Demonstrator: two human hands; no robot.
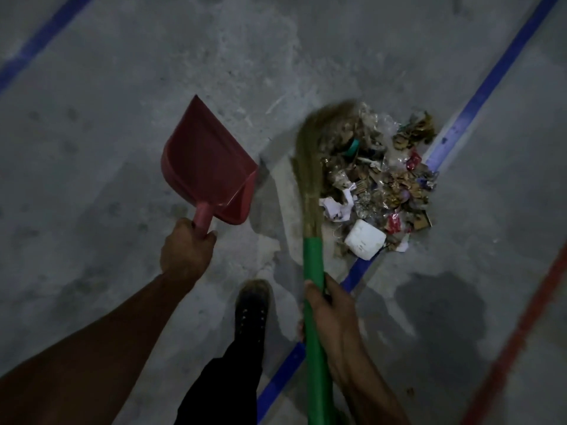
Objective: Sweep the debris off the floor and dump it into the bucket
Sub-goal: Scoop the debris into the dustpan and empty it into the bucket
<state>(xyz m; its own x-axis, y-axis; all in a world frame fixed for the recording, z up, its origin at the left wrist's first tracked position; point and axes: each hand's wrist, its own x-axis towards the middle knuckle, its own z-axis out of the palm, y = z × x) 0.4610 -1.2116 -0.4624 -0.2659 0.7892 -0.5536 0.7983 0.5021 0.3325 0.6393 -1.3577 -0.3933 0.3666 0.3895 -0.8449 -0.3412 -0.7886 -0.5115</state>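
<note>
My left hand (187,250) grips the handle of a red dustpan (205,164), which is held above the grey concrete floor at centre left. My right hand (329,314) is wrapped round the green handle of a broom (313,271). Its straw bristles (310,167) reach up along the left side of a debris pile (380,182). The pile holds crumpled paper, wrappers, cardboard bits and a white box (364,239). It lies to the right of the dustpan, apart from it. No bucket is in view.
A blue floor line (472,105) runs diagonally under the pile from lower centre to upper right. Another blue line (40,41) crosses the upper left. A red line (521,326) marks the right edge. My black shoe (251,308) stands between the arms. A dark stain (441,296) lies right.
</note>
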